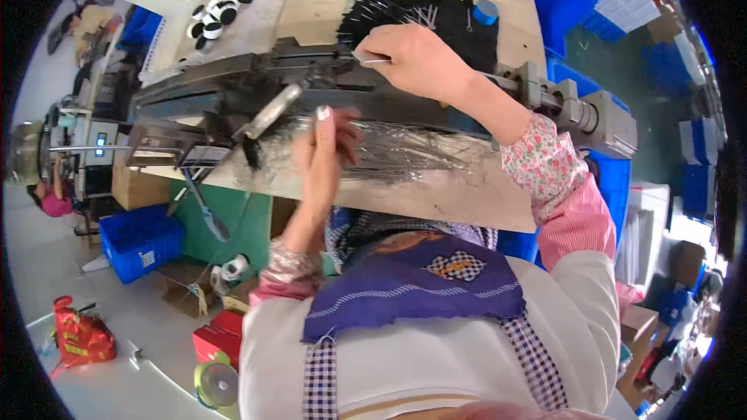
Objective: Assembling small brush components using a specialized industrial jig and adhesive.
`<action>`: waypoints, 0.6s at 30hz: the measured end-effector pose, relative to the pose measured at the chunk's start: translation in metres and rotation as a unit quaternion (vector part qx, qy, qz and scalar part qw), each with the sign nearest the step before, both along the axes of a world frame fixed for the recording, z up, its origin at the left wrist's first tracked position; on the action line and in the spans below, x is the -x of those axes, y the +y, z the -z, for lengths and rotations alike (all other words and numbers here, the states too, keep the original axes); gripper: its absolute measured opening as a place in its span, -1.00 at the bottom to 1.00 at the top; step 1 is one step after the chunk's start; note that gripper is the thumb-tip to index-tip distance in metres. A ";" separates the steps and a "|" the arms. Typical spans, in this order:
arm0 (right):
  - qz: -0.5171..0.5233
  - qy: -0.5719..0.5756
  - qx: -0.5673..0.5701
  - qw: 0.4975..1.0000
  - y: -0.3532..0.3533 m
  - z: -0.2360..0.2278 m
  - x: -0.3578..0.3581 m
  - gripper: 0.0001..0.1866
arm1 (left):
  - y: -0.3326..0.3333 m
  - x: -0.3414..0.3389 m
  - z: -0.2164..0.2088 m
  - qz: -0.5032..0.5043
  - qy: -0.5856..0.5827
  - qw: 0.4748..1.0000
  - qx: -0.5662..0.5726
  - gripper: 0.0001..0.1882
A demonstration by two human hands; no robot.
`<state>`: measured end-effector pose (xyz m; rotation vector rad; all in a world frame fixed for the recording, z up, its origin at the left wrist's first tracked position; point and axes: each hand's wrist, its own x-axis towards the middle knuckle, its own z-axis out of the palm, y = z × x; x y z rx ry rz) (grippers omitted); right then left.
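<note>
My right hand [416,58] is closed over the machine, holding a thin shiny metal piece [372,57] that pokes out past the fingertips; most of it is hidden. Below and to the left, my left hand [317,159] is raised over the bench's near side, thumb up and fingers apart, slightly blurred, with nothing seen in it. Between and behind the hands runs a long dark metal machine [311,101]. Just beside my left hand, a pale metal bar [272,111] slants up from it. Many thin metal wires or rods [412,148] lie along the near side.
A black cloth [482,45] at the back carries loose metal rods and a blue round cap [485,12]. Black-and-white round pieces [212,19] are heaped at back left. A motor-like cylinder [611,126] ends the machine on the right. Blue crates [142,241] stand around the wooden bench [482,194].
</note>
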<state>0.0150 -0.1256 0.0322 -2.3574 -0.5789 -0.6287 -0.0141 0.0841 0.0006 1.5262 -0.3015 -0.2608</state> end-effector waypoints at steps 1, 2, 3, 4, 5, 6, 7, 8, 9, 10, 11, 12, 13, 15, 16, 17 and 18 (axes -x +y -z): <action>0.015 0.008 0.005 1.000 0.002 0.005 -0.004 -0.87 | 0.010 -0.006 0.026 0.074 0.177 0.967 0.169 -0.42; 0.032 0.017 0.010 0.999 0.002 0.006 -0.005 -0.88 | 0.016 -0.015 0.039 0.142 0.346 0.868 0.326 -0.36; 0.034 0.013 0.003 0.999 0.001 0.008 -0.008 -0.88 | 0.019 -0.030 0.029 0.143 0.344 0.871 0.319 -0.36; 0.031 0.020 0.005 0.999 0.000 0.009 -0.007 -0.89 | 0.020 -0.043 0.008 0.194 0.408 0.776 0.439 -0.35; 0.026 0.029 0.007 0.999 0.000 0.009 -0.005 -0.89 | 0.019 -0.048 -0.014 0.236 0.461 0.657 0.547 -0.35; 0.028 0.029 0.004 0.999 -0.001 0.010 -0.005 -0.89 | 0.012 -0.045 -0.039 0.258 0.468 0.676 0.507 -0.40; 0.027 0.023 0.017 0.999 0.000 0.009 -0.006 -0.90 | 0.002 -0.035 -0.048 0.220 0.408 0.785 0.410 -0.46; 0.027 0.018 0.030 0.999 -0.001 0.009 -0.007 -0.90 | -0.012 -0.022 -0.047 0.176 0.339 0.873 0.303 -0.52; 0.022 0.019 0.031 0.999 0.002 0.007 -0.007 -0.90 | -0.023 -0.009 -0.040 0.133 0.215 0.966 0.056 -0.65; 0.028 0.022 0.035 0.999 0.005 0.005 -0.006 -0.89 | -0.024 -0.006 -0.017 0.122 0.217 0.967 0.059 -0.65; 0.037 0.026 0.041 0.998 0.007 0.004 -0.006 -0.88 | -0.023 -0.009 0.018 0.072 0.063 0.995 -0.014 -0.69; 0.030 0.028 0.040 0.998 0.007 0.002 -0.009 -0.88 | -0.022 -0.020 0.038 0.022 -0.094 0.991 -0.092 -0.72; 0.050 0.009 0.064 0.997 0.009 -0.001 -0.002 -0.84 | -0.021 -0.023 0.038 0.042 -0.097 0.990 -0.097 -0.72; 0.086 -0.043 0.116 0.989 0.015 -0.004 0.019 -0.83 | -0.013 -0.015 0.011 0.090 0.019 0.993 -0.071 -0.79; 0.102 -0.087 0.144 0.980 0.021 -0.010 0.032 -0.85 | 0.009 -0.018 0.020 0.057 0.062 0.993 -0.082 -0.77; 0.107 -0.049 0.124 0.985 0.028 -0.007 0.056 -0.83 | 0.038 -0.024 0.038 0.027 0.105 0.990 -0.090 -0.73; 0.118 -0.008 0.106 0.987 0.029 0.001 0.079 -0.80 | 0.067 -0.033 0.054 -0.049 0.042 0.995 -0.071 -0.56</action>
